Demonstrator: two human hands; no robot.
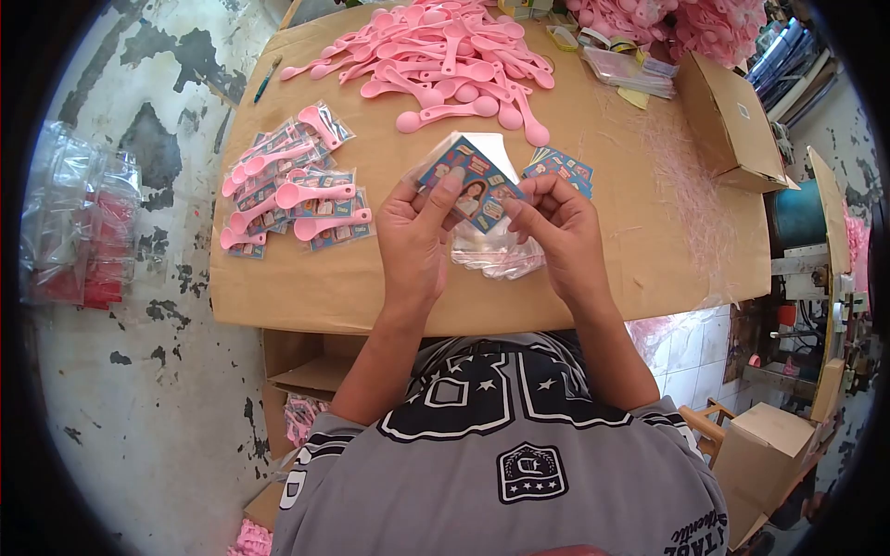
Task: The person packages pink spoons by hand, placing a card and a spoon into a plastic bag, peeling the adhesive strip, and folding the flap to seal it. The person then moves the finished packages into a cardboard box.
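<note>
A blue printed card (473, 190) is held up over the middle of the table, with clear plastic around its left corner. My left hand (422, 218) pinches the card's left side between thumb and fingers. At its right corner, the thumb and fingers of my right hand (558, 222) close on the card. Beneath the hands lies a stack of clear plastic bags (498, 255) with a white top part. More blue cards (563, 167) lie fanned just behind my right hand. To the left, packed pink spoons with cards (306, 195) form a loose pile.
A large heap of loose pink spoons (454, 69) covers the table's far side. A pen (267, 80) lies at the far left. On the right are a cardboard box (728, 120), pink shreds (691, 199) and plastic packets (630, 72).
</note>
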